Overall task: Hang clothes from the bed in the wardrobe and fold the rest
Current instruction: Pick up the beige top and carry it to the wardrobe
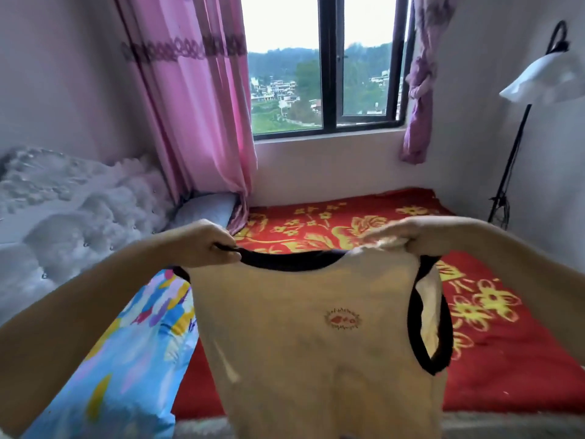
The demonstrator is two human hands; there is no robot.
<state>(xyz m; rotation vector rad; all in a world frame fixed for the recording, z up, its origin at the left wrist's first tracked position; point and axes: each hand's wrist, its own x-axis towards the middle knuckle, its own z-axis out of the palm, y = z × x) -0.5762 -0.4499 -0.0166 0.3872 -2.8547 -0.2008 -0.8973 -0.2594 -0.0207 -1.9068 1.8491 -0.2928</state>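
Note:
I hold up a cream sleeveless top (pixel 310 353) with dark trim and a small red emblem on the chest, spread in front of me above the bed. My left hand (pixel 209 243) pinches its left shoulder strap. My right hand (pixel 411 237) grips the bunched right shoulder. The top hangs down past the frame's lower edge. Under it lies the bed with a red blanket (pixel 493 353) patterned in yellow flowers. No wardrobe is in view.
A blue multicoloured pillow (pixel 126 359) lies at the bed's left, a grey pillow (pixel 205 209) behind it. A white tufted headboard (pixel 63 210) is at the left. Pink curtains (pixel 190 106) flank the window (pixel 326 64). A floor lamp (pixel 538 80) stands at the right.

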